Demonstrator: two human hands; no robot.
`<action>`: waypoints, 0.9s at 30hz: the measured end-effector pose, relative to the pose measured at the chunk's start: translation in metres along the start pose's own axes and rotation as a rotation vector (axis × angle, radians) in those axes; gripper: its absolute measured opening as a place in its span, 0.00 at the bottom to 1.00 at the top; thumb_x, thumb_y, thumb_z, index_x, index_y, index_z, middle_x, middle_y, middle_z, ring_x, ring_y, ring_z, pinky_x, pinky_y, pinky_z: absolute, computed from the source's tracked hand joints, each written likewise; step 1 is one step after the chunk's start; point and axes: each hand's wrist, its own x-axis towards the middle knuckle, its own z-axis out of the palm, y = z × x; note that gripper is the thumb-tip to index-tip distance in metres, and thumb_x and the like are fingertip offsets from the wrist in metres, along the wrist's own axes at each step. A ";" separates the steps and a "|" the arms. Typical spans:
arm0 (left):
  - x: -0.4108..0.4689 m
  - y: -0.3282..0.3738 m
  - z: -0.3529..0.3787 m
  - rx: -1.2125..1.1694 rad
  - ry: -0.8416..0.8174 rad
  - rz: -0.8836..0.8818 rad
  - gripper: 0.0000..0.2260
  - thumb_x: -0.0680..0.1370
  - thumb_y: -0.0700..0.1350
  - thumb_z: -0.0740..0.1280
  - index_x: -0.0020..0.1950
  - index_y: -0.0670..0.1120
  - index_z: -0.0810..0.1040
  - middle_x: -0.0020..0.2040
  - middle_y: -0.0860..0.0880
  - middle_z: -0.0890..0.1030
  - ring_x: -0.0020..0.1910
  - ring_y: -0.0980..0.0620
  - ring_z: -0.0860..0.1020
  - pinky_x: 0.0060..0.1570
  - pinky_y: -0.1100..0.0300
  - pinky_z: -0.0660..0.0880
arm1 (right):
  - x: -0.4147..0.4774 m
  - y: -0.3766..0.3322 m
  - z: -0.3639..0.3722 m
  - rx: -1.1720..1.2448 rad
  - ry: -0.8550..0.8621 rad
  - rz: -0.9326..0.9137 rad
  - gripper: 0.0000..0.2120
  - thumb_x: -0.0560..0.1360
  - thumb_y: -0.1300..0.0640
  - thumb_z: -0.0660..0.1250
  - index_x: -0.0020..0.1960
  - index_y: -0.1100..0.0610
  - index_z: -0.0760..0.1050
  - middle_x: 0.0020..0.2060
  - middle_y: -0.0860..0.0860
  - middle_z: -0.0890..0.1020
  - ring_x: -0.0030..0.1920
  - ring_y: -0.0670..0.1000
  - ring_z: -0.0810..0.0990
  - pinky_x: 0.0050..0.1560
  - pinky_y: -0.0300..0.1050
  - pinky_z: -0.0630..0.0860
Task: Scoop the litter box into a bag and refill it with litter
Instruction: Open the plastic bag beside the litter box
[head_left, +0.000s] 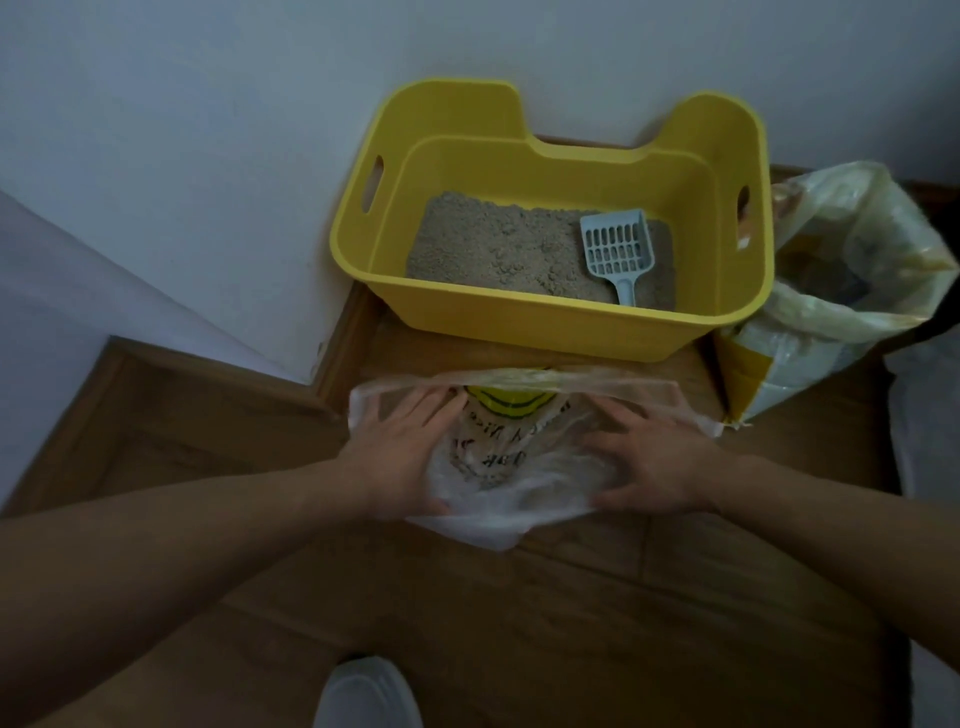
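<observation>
A yellow litter box (524, 317) stands on the wooden floor against the white wall, holding grey-beige litter (498, 249). A pale blue slotted scoop (617, 249) lies on the litter at the right side, handle toward me. In front of the box a thin clear plastic bag (519, 447) with yellow and black print lies on the floor. My left hand (400, 452) presses on the bag's left side with fingers spread. My right hand (654, 462) rests on its right side, thumb gripping the lower edge. An opened litter sack (841, 291) stands right of the box.
White walls form a corner behind and left of the box. Wooden floor (571, 623) stretches toward me. A white shoe tip (369, 696) shows at the bottom. Something pale (930, 415) lies at the far right edge.
</observation>
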 end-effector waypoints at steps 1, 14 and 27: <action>0.000 -0.002 0.002 -0.009 -0.012 -0.002 0.55 0.66 0.73 0.66 0.79 0.55 0.36 0.81 0.53 0.42 0.80 0.51 0.42 0.73 0.36 0.47 | -0.001 0.002 0.001 0.010 -0.008 0.007 0.37 0.68 0.24 0.56 0.74 0.36 0.60 0.79 0.45 0.41 0.79 0.59 0.45 0.71 0.72 0.35; 0.012 0.006 -0.011 -0.091 -0.023 0.101 0.46 0.68 0.71 0.67 0.79 0.60 0.50 0.80 0.58 0.49 0.79 0.54 0.45 0.69 0.37 0.60 | -0.008 0.004 -0.016 0.265 0.263 -0.126 0.31 0.70 0.29 0.58 0.64 0.46 0.78 0.73 0.48 0.70 0.73 0.50 0.65 0.73 0.48 0.62; 0.039 0.019 -0.024 -0.047 -0.019 0.076 0.39 0.71 0.65 0.70 0.78 0.60 0.57 0.81 0.54 0.54 0.79 0.46 0.51 0.70 0.33 0.53 | 0.020 -0.015 -0.008 0.146 0.112 0.067 0.51 0.66 0.26 0.65 0.79 0.41 0.43 0.79 0.47 0.38 0.78 0.57 0.35 0.74 0.66 0.48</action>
